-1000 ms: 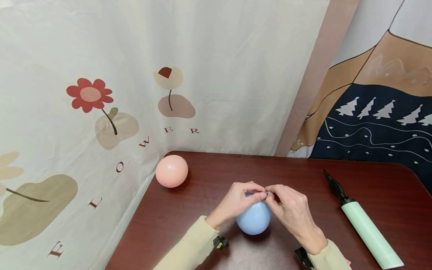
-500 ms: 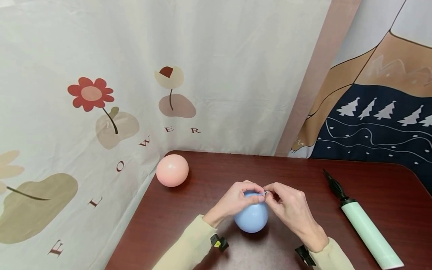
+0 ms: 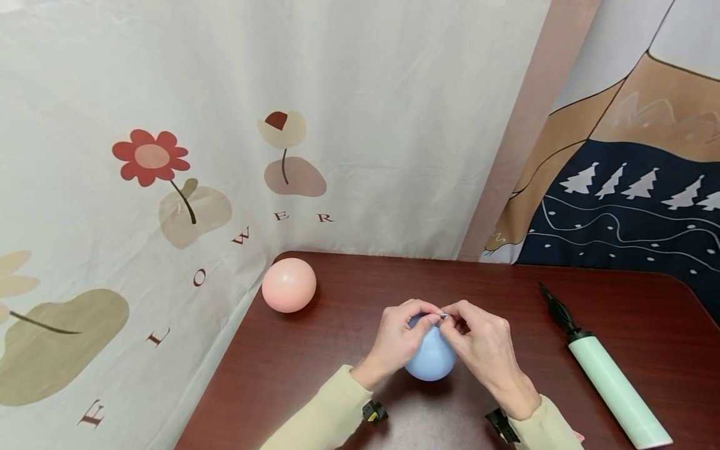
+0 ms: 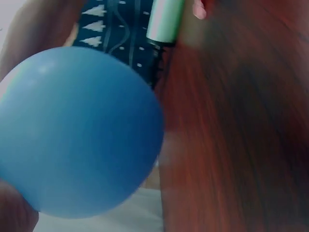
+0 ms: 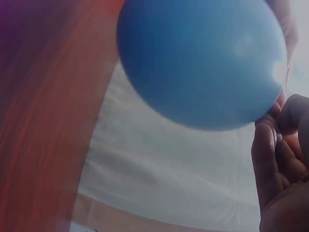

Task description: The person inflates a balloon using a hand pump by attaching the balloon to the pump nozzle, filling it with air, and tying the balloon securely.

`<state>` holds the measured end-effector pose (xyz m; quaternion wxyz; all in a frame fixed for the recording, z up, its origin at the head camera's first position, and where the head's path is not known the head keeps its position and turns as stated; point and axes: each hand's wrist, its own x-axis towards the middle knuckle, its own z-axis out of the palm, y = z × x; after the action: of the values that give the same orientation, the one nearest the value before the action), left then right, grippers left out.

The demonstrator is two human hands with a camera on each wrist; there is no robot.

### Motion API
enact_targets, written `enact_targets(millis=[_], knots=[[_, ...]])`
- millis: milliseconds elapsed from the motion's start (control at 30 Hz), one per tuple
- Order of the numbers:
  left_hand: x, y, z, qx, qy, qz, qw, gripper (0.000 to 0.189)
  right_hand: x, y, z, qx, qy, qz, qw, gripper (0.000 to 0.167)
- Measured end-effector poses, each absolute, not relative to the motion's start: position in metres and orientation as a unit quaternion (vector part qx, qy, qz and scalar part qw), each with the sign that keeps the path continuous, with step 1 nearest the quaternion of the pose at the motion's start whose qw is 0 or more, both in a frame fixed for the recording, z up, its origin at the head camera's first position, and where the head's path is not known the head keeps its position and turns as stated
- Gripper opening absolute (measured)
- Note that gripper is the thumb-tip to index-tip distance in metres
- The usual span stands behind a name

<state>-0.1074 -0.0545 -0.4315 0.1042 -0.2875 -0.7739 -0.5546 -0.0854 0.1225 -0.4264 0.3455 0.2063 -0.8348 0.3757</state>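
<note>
Shiny pink balloon [image 3: 289,285] at the back-left corner of the glossy wood-grain table [image 3: 337,300]. Next, left hand [image 3: 396,337] pinching the smooth, round blue balloon [image 3: 432,361] near its neck [image 3: 444,315], right hand [image 3: 485,340] pinching there too, fingers partly blocking the view. Tube-shaped mint hand pump [image 3: 619,390] lies further right.

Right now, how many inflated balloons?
2: pink balloon, far left of the table; blue balloon, held by left hand and right hand. Mostly hidden pink thing by the right sleeve: can't tell.
</note>
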Motion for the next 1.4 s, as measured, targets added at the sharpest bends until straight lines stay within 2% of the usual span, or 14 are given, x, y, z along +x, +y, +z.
enact_targets(millis=[133,400,500,567,767,933,1233,1400], knots=[[-0.107,-0.051,-0.434,-0.320,-0.780,-0.512,0.164,0.004,-0.085,0.121,-0.427,0.187,-0.836,0.374,0.355,0.013],[-0.109,-0.051,-0.436,-0.356,-0.747,-0.517,0.219,0.009,-0.084,0.120,-0.427,0.170,-0.833,0.383,0.360,0.012],[-0.110,-0.051,-0.436,-0.367,-0.733,-0.531,0.216,0.008,-0.084,0.119,-0.427,0.171,-0.833,0.384,0.361,0.013],[-0.110,-0.051,-0.433,-0.355,-0.739,-0.540,0.190,0.005,-0.084,0.119,-0.427,0.173,-0.833,0.383,0.360,0.013],[-0.110,-0.054,-0.421,-0.293,-0.801,-0.518,0.068,0.009,-0.084,0.121,-0.429,0.185,-0.836,0.368,0.362,0.011],[-0.113,-0.061,-0.417,-0.295,-0.791,-0.535,-0.011,0.011,-0.084,0.122,-0.429,0.206,-0.832,0.371,0.359,0.013],[-0.121,-0.075,-0.418,-0.352,-0.753,-0.546,-0.105,0.011,-0.081,0.123,-0.426,0.222,-0.828,0.396,0.328,0.017],[-0.124,-0.079,-0.417,-0.373,-0.761,-0.514,-0.134,0.011,-0.081,0.125,-0.428,0.234,-0.829,0.401,0.312,0.022]])
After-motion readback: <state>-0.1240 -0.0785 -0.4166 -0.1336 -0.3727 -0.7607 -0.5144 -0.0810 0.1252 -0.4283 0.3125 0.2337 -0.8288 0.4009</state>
